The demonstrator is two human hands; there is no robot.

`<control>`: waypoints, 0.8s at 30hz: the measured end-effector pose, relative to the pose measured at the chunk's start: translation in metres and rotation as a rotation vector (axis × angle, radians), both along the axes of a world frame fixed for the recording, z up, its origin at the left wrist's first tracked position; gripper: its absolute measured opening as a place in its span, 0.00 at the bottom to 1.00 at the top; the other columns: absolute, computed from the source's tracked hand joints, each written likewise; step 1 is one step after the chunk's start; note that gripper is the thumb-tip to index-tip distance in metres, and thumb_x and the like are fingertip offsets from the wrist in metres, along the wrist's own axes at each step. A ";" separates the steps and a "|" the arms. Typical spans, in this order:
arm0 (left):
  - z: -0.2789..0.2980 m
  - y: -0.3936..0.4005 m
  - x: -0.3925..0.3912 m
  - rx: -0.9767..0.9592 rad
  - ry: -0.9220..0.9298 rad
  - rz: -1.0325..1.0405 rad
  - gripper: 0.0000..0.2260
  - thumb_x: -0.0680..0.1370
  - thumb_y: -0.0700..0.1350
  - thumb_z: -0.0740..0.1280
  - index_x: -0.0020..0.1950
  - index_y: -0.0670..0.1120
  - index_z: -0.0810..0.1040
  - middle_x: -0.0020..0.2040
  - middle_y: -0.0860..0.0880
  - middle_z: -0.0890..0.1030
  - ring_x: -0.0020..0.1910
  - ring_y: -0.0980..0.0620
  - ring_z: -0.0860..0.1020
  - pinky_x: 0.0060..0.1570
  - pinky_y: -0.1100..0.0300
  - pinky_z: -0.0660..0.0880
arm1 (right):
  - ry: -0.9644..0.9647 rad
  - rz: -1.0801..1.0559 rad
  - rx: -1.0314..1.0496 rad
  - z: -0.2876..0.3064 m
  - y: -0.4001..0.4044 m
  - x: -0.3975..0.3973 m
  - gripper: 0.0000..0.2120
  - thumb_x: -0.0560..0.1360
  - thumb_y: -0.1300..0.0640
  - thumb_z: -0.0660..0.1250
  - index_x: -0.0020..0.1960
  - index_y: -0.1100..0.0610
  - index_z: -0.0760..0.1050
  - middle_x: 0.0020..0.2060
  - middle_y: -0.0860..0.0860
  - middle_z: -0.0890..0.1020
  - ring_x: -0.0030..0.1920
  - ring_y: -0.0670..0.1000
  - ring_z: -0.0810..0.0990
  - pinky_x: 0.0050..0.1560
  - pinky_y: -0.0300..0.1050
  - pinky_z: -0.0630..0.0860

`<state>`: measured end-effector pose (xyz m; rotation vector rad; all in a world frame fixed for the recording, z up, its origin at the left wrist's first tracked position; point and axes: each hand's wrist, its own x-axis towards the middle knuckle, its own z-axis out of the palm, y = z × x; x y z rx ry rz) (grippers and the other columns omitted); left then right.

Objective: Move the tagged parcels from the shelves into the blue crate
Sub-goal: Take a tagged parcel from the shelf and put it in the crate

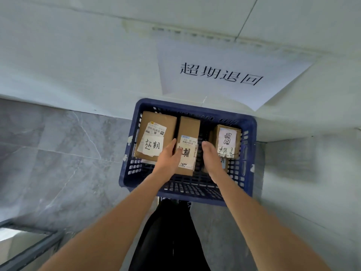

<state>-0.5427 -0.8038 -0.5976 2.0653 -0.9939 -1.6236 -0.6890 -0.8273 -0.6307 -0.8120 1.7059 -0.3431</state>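
The blue crate (251, 153) stands on the floor against the wall, holding three tagged cardboard parcels. The left parcel (156, 122) lies flat with a handwritten white tag. The narrow middle parcel (189, 127) stands between the others, and my left hand (168, 159) holds it, thumb on its label and fingers along its left side. My right hand (212, 159) reaches into the crate with straight fingers, just right of the middle parcel, a thin dark gap between them. The right parcel (227, 136) sits beyond that hand, partly hiding another box beneath it.
A white paper sign (224, 75) with printed characters hangs on the wall above the crate. A grey metal shelf frame (31, 249) shows at the bottom left. My black-trousered legs (170, 235) stand right in front of the crate on the grey tiled floor.
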 end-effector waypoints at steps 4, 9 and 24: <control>0.071 0.008 0.027 -0.070 -0.257 -0.345 0.24 0.83 0.49 0.55 0.78 0.45 0.58 0.77 0.47 0.63 0.75 0.48 0.61 0.72 0.51 0.60 | 0.141 0.277 -0.090 0.078 -0.009 0.002 0.26 0.84 0.44 0.52 0.77 0.55 0.61 0.76 0.51 0.65 0.75 0.52 0.63 0.72 0.47 0.59; 0.135 0.026 0.078 -0.133 -0.488 -0.509 0.26 0.82 0.51 0.55 0.78 0.43 0.57 0.78 0.46 0.60 0.76 0.46 0.58 0.75 0.50 0.57 | 0.217 0.601 -0.160 0.167 -0.004 0.038 0.27 0.83 0.42 0.52 0.78 0.52 0.58 0.77 0.49 0.61 0.76 0.51 0.61 0.72 0.47 0.59; 0.200 0.192 0.217 0.112 -0.772 0.018 0.24 0.82 0.53 0.55 0.75 0.42 0.62 0.75 0.44 0.65 0.75 0.46 0.61 0.73 0.52 0.57 | 0.403 1.736 -0.503 0.226 0.054 0.233 0.27 0.85 0.47 0.47 0.79 0.61 0.53 0.79 0.56 0.56 0.79 0.55 0.54 0.77 0.54 0.52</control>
